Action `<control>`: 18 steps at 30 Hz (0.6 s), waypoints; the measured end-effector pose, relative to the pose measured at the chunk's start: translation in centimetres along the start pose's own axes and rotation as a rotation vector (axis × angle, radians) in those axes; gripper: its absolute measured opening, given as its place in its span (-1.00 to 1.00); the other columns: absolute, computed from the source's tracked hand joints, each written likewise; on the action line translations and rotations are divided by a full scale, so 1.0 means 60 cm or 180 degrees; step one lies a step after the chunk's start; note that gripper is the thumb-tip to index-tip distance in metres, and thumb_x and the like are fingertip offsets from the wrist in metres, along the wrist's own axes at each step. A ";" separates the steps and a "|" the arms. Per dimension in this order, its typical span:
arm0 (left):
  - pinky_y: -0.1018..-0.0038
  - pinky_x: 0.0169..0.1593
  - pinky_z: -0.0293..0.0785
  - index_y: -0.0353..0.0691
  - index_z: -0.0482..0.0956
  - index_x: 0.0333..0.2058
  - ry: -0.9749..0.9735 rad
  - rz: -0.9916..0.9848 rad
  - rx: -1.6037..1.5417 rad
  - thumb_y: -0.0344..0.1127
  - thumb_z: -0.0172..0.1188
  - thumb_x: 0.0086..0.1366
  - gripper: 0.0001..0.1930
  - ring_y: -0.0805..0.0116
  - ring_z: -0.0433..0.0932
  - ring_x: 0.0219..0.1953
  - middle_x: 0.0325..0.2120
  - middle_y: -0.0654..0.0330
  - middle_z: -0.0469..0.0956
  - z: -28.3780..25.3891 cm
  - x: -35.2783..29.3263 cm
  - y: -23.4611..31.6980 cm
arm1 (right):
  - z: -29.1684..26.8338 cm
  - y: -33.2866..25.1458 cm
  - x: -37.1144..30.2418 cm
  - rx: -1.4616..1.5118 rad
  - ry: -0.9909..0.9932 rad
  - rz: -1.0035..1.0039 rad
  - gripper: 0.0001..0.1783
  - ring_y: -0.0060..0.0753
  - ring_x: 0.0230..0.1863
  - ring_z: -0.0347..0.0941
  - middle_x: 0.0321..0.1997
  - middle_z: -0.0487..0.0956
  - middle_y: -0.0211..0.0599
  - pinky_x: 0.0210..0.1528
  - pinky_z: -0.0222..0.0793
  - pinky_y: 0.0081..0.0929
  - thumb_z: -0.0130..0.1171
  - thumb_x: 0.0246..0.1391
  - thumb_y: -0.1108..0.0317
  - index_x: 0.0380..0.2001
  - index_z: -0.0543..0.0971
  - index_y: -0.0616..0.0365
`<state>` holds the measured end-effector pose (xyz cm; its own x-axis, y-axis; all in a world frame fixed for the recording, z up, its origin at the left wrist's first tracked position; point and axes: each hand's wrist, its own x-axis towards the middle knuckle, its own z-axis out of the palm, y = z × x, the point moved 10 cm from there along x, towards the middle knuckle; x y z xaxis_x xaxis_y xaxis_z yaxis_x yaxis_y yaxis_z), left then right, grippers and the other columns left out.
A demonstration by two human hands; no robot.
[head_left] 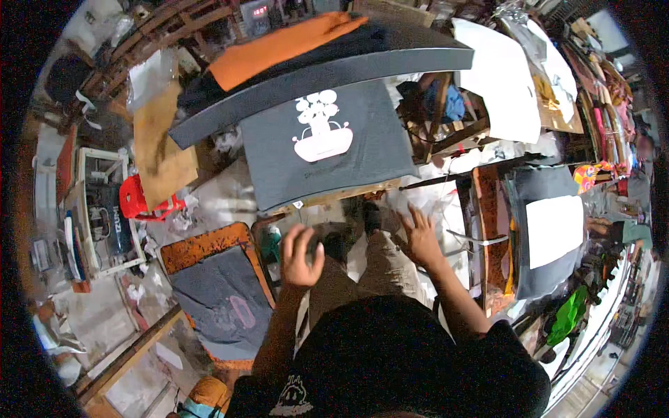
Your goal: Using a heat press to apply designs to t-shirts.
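Observation:
My left hand (pixel 301 259) hovers above my lap, its fingers apart and holding nothing. Over my right knee, my right hand (pixel 421 238) is spread, also without anything in it. Ahead of both hands, a dark grey cloth piece (pixel 376 146) lies flat on a board, its front edge nearest to me. It bears a white print (pixel 322 145) of a basket-like shape with round forms above. A long black slab (pixel 334 75) covers the cloth's far side. On top of the slab rests an orange cloth (pixel 279 50).
To my left, a rusty orange stand (pixel 202 242) carries another grey cloth (pixel 219 296) with a faint print. On my right are dark sheets (pixel 533 184) topped by white paper (pixel 555 230). A red basket (pixel 139 200) and brown cardboard (pixel 162 143) stand at far left.

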<state>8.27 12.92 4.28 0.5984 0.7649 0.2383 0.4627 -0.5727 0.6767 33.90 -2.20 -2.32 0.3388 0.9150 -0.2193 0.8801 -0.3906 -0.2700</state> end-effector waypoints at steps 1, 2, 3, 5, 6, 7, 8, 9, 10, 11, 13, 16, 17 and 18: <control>0.03 0.24 0.23 -0.16 0.40 0.16 -0.0020 0.0008 0.0472 -0.18 0.24 0.23 -0.47 -0.15 0.26 0.22 0.21 -0.04 0.26 -0.019 0.033 0.024 | 0.011 0.012 -0.037 0.0282 -0.0221 0.0228 -0.39 0.05 0.26 0.26 0.35 0.25 -0.03 0.20 0.22 -0.01 0.11 0.17 0.00 0.23 0.36 0.02; 0.02 0.28 0.17 -0.13 0.36 0.20 -0.0038 0.0032 0.0936 -0.17 0.25 0.21 -0.41 -0.17 0.16 0.29 0.28 -0.05 0.19 -0.037 0.058 0.056 | 0.009 0.027 -0.071 0.0570 -0.0426 0.0470 -0.50 0.01 0.10 0.46 0.23 0.42 0.01 0.04 0.42 -0.19 0.16 0.16 0.10 0.09 0.50 0.15; -0.02 0.31 0.08 -0.09 0.32 0.24 -0.0019 0.0040 0.1080 -0.15 0.25 0.20 -0.37 -0.19 0.05 0.34 0.33 -0.03 0.10 -0.041 0.063 0.062 | -0.013 0.038 -0.087 0.0547 -0.0367 0.0550 -0.50 0.01 0.10 0.46 0.23 0.42 0.01 0.04 0.42 -0.19 0.16 0.16 0.10 0.09 0.50 0.15; -0.14 0.35 -0.10 0.00 0.23 0.31 -0.0068 -0.0036 0.1309 -0.09 0.23 0.23 -0.31 -0.21 -0.10 0.40 0.40 0.01 -0.04 -0.035 0.089 0.035 | -0.043 0.086 -0.064 0.1724 0.0042 0.1003 -0.60 -0.16 -0.23 0.61 -0.18 0.63 -0.05 -0.29 0.50 -0.40 0.14 0.21 0.08 -0.15 0.62 0.23; -0.18 0.35 -0.17 -0.01 0.22 0.32 -0.0096 -0.0060 0.1561 -0.07 0.21 0.25 -0.31 -0.22 -0.13 0.41 0.40 0.00 -0.06 -0.029 0.077 0.016 | -0.085 0.122 -0.045 0.2380 0.0968 0.0919 -0.62 -0.30 -0.40 0.59 -0.43 0.62 -0.15 -0.39 0.47 -0.48 0.13 0.23 0.11 -0.29 0.63 0.29; -0.18 0.34 -0.16 -0.01 0.22 0.32 -0.0238 -0.0145 0.1635 -0.07 0.20 0.26 -0.32 -0.23 -0.12 0.40 0.40 -0.02 -0.07 -0.017 0.069 0.028 | -0.093 0.186 -0.029 0.3137 0.1150 0.1445 -0.61 -0.36 -0.41 0.57 -0.44 0.58 -0.21 -0.42 0.45 -0.49 0.08 0.27 0.12 -0.38 0.57 0.30; -0.18 0.34 -0.16 -0.02 0.22 0.32 -0.0363 -0.0254 0.1752 -0.06 0.18 0.27 -0.33 -0.24 -0.11 0.40 0.40 -0.04 -0.08 -0.015 0.055 0.038 | -0.144 0.235 -0.010 0.3471 0.1790 0.1359 -0.59 -0.39 -0.44 0.54 -0.48 0.51 -0.29 -0.45 0.45 -0.48 0.00 0.31 0.09 -0.38 0.50 0.27; -0.19 0.32 -0.11 -0.03 0.22 0.32 -0.0291 -0.0284 0.1714 -0.06 0.18 0.28 -0.33 -0.24 -0.07 0.38 0.40 -0.06 -0.08 -0.013 0.034 0.041 | -0.174 0.266 0.009 0.4336 0.1894 0.1576 -0.39 -0.51 -0.40 0.49 -0.44 0.53 -0.34 -0.38 0.42 -0.47 0.04 0.24 -0.16 -0.20 0.56 0.30; -0.20 0.29 -0.05 -0.05 0.22 0.32 -0.0233 -0.0332 0.1695 -0.06 0.17 0.28 -0.34 -0.24 -0.02 0.36 0.39 -0.09 -0.08 -0.008 0.002 0.038 | -0.228 0.265 0.025 0.5083 0.1973 0.1724 -0.32 -0.47 -0.41 0.50 -0.40 0.50 -0.32 -0.39 0.46 -0.41 0.01 0.20 -0.28 -0.14 0.47 0.25; -0.20 0.26 0.02 -0.06 0.23 0.31 -0.0090 -0.0202 0.1470 -0.07 0.16 0.30 -0.36 -0.25 0.03 0.32 0.36 -0.12 -0.03 0.011 -0.031 0.032 | -0.249 0.312 0.035 0.5417 0.2179 0.1840 -0.27 -0.41 -0.41 0.52 -0.35 0.50 -0.29 -0.42 0.52 -0.35 -0.01 0.17 -0.32 -0.11 0.41 0.26; -0.15 0.18 0.19 -0.12 0.28 0.27 0.0287 0.0507 0.1278 -0.06 0.15 0.32 -0.40 -0.18 0.21 0.19 0.26 -0.15 0.15 0.040 -0.073 0.074 | -0.309 0.335 0.044 0.5767 0.2431 0.1949 -0.41 -0.44 -0.50 0.52 -0.45 0.50 -0.34 -0.46 0.46 -0.45 0.07 0.20 -0.21 -0.22 0.42 0.21; 0.05 0.11 0.34 -0.17 0.36 0.20 -0.0960 -0.0263 0.0701 -0.01 0.18 0.32 -0.43 0.04 0.42 0.01 0.07 -0.12 0.39 0.140 -0.061 0.023 | -0.323 0.379 0.053 0.5697 0.2574 0.2084 -0.59 -0.47 -0.50 0.53 -0.54 0.50 -0.39 -0.45 0.38 -0.52 0.20 0.18 0.02 -0.38 0.46 0.19; 0.18 0.09 0.40 -0.18 0.40 0.16 -0.2359 -0.1722 0.0022 0.02 0.20 0.31 -0.44 0.19 0.50 -0.08 -0.04 -0.08 0.48 0.207 -0.108 -0.029 | -0.313 0.387 0.057 0.5679 0.2571 0.1878 -0.66 -0.47 -0.51 0.53 -0.57 0.49 -0.39 -0.46 0.38 -0.52 0.21 0.18 0.11 -0.41 0.47 0.19; 0.30 0.06 0.42 -0.22 0.41 0.14 -0.2039 -0.1519 -0.0853 -0.01 0.21 0.32 -0.46 0.29 0.52 -0.11 -0.07 -0.01 0.51 0.224 -0.075 -0.003 | -0.303 0.395 0.056 0.5652 0.2576 0.1679 -0.72 -0.48 -0.52 0.52 -0.60 0.48 -0.39 -0.46 0.38 -0.53 0.22 0.18 0.21 -0.45 0.47 0.19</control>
<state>14.28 5.61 -6.29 0.6710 0.5458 -0.5019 0.6377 -0.0794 0.7662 61.94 -6.54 7.59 0.8891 0.3293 -0.3178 -0.4024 0.2316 -0.8857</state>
